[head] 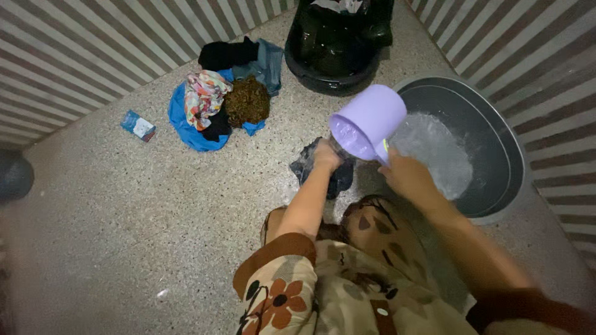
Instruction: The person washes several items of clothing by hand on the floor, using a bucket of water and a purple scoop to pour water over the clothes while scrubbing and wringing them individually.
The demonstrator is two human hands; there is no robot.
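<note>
— Nearest to us, what do you make out?

— Floral cloth (347, 291), cream with brown and orange flowers, worn by the person crouching on the speckled floor (124, 236). Both forearms reach out from it.

— How many hands at work?

— Two. One left hand (326, 155), pressed down with fingers closed on a dark wet garment (320, 170) that lies on the floor just in front of the knees. One right hand (403, 174), wrapped around the handle of a lilac plastic scoop (367, 121).

— And the scoop's position?

— Tipped on its side, mouth facing down and to the left, right above the dark garment and the left hand (whether water is running out of it I cannot tell). The right wrist is bent inward, the arm coming in from the lower right.

— Basins?

— Two. One grey round basin (503, 142) to the right, with frothy water in it, just beside the right hand. One black tub (335, 49) farther off, against the striped wall (68, 56).

— Anything else lying around?

— One heap of clothes (223, 102) well apart from the hands, to the upper left: blue cloth underneath, a patterned pink and white piece, something brown and fuzzy, black and denim pieces behind. One small blue packet (138, 125) lies alone left of the heap.
</note>
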